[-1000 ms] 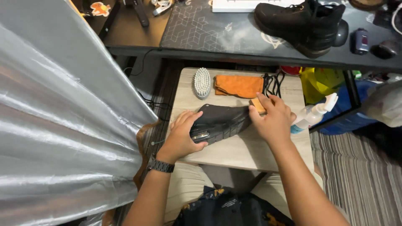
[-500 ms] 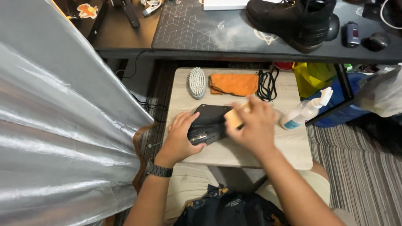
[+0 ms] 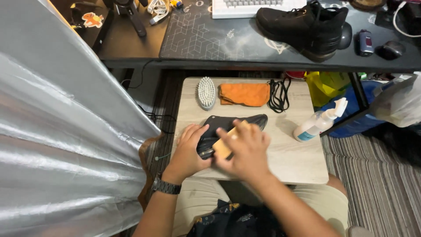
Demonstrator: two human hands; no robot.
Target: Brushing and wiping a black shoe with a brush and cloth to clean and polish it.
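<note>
A black shoe (image 3: 228, 124) lies on its side on a small light wooden table (image 3: 298, 158). My left hand (image 3: 188, 149) grips the shoe's near end and holds it down. My right hand (image 3: 246, 149) is closed on a tan wooden-backed brush (image 3: 224, 144) and presses it against the shoe's side; the hand is blurred with motion. The brush's bristles are hidden under my hand.
Farther back on the table lie a white bristle brush (image 3: 206, 92), an orange cloth (image 3: 244, 94) and black laces (image 3: 278, 94). A white spray bottle (image 3: 316, 123) stands at the right. A second black shoe (image 3: 302, 26) sits on the dark desk (image 3: 131, 48) behind. A silver curtain (image 3: 57, 140) hangs left.
My right hand has slid the brush from the shoe's far toe end toward its near end, leftward along the shoe. The left hand has kept its hold on the shoe.
</note>
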